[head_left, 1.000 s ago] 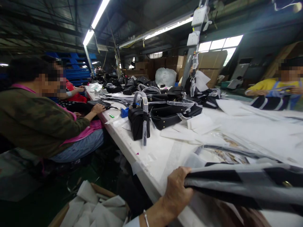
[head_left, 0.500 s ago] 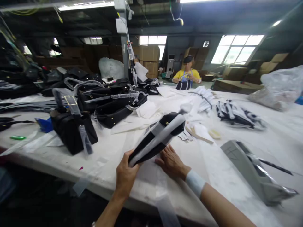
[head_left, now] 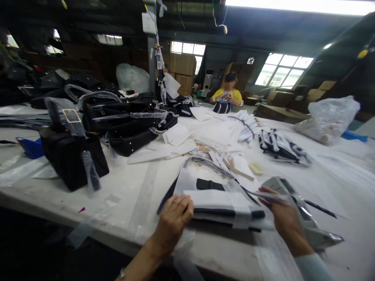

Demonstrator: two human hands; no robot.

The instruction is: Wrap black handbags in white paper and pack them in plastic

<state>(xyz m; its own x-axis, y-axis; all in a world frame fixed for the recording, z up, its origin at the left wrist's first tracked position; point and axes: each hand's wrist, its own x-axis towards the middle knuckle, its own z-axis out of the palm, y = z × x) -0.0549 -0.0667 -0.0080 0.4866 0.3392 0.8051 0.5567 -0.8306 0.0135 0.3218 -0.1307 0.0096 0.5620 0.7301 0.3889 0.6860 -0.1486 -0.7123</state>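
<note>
A black handbag (head_left: 209,184) lies on the table in front of me, with white paper (head_left: 218,200) across its near side and translucent wrapping over parts of it. My left hand (head_left: 175,216) is closed on the bag's near left edge, fingers curled over the paper. At the bag's right end, my right hand (head_left: 283,214) pinches a pale, film-covered strap (head_left: 271,194) that appears to run from the bag's arched handle. Just beyond that hand, partly covered by it, stands a grey box-like device (head_left: 295,195) with a metal part, resembling a tape dispenser.
Black handbags (head_left: 133,136) with wrapped handles crowd the left, one (head_left: 74,156) standing near the edge. Paper sheets (head_left: 177,134), scraps, a yellowish block (head_left: 256,168) and striped black-and-white pieces (head_left: 281,146) lie beyond. A person in yellow (head_left: 227,95) works across the table.
The bag has gone from tilted up in my left hand to lying on the table, its handle now showing. My right hand has moved right to the strap. The view has shifted slightly.
</note>
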